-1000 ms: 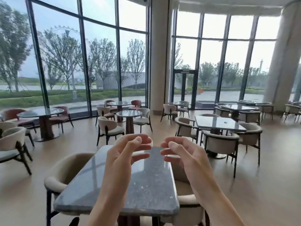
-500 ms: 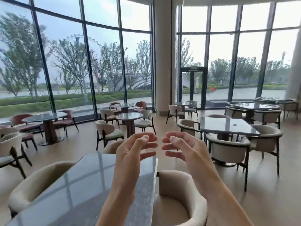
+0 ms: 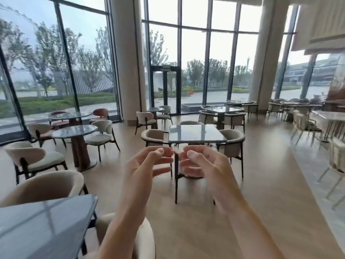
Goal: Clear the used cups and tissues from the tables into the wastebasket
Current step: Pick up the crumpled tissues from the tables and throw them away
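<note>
My left hand (image 3: 147, 165) and my right hand (image 3: 203, 163) are raised side by side in front of me, palms facing each other, fingers loosely curved and holding nothing. Beyond them stands a square grey table (image 3: 196, 134) with cream armchairs around it. A small dark speck lies on its top; I cannot tell what it is. No cup, tissue or wastebasket shows anywhere in the head view.
A grey table corner (image 3: 46, 221) sits at the bottom left with a cream chair (image 3: 43, 186) behind it. Round tables (image 3: 74, 131) stand left by the glass wall. More tables and chairs (image 3: 222, 110) fill the back and right. A strip of wooden floor (image 3: 261, 202) runs ahead.
The view has swung to the right: the near grey table slid to the bottom left and the square table came to the centre. Both hands keep the same raised, empty pose.
</note>
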The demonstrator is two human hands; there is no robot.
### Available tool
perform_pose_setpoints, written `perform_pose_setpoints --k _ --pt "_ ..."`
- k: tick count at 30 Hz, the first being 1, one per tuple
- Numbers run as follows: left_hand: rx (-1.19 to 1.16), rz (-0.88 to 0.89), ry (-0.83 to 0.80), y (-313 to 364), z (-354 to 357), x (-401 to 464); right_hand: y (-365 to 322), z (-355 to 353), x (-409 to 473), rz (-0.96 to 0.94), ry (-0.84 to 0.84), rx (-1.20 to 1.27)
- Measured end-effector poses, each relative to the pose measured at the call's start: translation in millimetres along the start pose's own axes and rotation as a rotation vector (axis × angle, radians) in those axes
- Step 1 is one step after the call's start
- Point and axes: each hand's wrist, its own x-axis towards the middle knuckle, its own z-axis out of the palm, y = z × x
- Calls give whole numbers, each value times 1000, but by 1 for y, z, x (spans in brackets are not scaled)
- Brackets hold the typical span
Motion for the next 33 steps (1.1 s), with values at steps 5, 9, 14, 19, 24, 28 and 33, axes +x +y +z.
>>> perform_pose_setpoints --k 5,9,14,19,24,28,33 --pt "-134 -59 -192 -72 133 101 26 -110 104 -22 184 -101" --pt "-196 -118 -366 -123 237 149 43 -200 160 -16 347 -124" --pt "-234 -178 -538 -190 349 203 84 -296 219 1 523 -166" --pt "-221 -198 -632 -266 445 262 141 -388 296 23 633 -176" --pt "-193 -233 -579 -336 510 359 193 -463 408 65 667 -139" --pt "-200 -255 -432 -374 533 448 227 -491 502 110 613 -110" --pt "-169 -260 -277 -440 550 540 286 -522 608 139 542 -106"
